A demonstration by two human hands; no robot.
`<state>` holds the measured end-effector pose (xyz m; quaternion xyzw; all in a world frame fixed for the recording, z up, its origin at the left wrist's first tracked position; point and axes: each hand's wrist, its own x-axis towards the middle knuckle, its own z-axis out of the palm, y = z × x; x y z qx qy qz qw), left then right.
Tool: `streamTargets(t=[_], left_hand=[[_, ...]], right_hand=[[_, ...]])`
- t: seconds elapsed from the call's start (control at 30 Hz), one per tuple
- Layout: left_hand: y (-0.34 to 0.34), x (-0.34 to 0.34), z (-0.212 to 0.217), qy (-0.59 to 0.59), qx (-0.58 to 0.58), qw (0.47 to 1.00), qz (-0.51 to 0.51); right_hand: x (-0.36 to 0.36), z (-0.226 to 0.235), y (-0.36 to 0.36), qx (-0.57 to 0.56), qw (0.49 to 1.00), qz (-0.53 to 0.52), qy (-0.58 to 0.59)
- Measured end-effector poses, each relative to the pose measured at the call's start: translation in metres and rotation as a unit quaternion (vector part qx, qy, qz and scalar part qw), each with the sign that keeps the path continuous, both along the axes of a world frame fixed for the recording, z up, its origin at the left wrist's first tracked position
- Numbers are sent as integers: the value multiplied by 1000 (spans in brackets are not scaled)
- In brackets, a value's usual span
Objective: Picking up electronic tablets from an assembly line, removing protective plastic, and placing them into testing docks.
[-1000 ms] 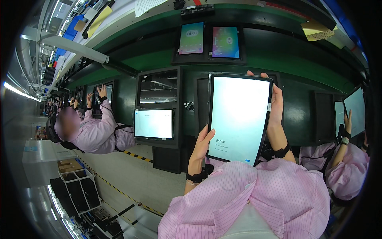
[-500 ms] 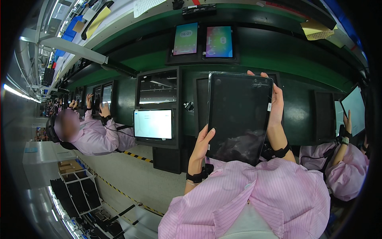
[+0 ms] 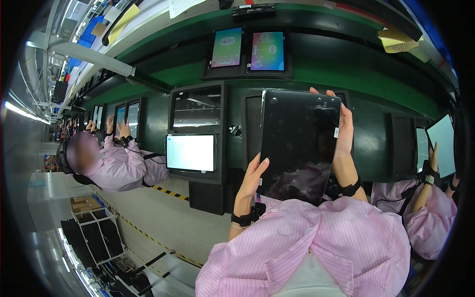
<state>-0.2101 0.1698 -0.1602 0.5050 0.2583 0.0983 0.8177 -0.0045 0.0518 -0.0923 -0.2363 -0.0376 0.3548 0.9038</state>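
Observation:
A tablet (image 3: 299,143) with a dark, glossy face under clear film is held up in front of my chest. My left hand (image 3: 253,177) grips its lower left edge, thumb lying on the front. Round the upper right edge goes my right hand (image 3: 345,127), its fingertips showing over the top corner. Small bubbles or spots and reflections mark the dark face. Behind the tablet a black tray (image 3: 251,111) is mostly hidden. Left of it, another black tray (image 3: 223,106) carries a dark-screened tablet (image 3: 197,108) and a tablet with a lit white screen (image 3: 191,153).
Two tablets with colourful lit screens (image 3: 226,48) stand in a holder at the back of the green bench (image 3: 302,81). A small dark object (image 3: 235,131) lies between the trays. Co-workers in pink sit left (image 3: 123,163) and right (image 3: 430,213). Yellow papers (image 3: 398,40) lie back right.
The held tablet has tilted slightly, so the reflections on its face have shifted. Both hands keep their grip. The left co-worker's hands have moved over a tablet there.

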Motion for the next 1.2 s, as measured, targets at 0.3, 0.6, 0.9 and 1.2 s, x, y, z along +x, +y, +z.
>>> streamTargets(t=[0.3, 0.6, 0.9, 1.2], left_hand=[[-1, -10, 2, 31, -44, 998, 26], [10, -21, -23, 32, -86, 995, 28], [43, -10, -102, 19, 23, 998, 53], [46, -6, -134, 123, 306, 932, 151]], right_hand=[[-7, -5, 11, -50, 999, -4, -2], [-4, -39, 30, -153, 985, 37, -69], [15, -144, 70, -302, 946, 79, -84], [8, -169, 115, -510, 794, 23, -331]])
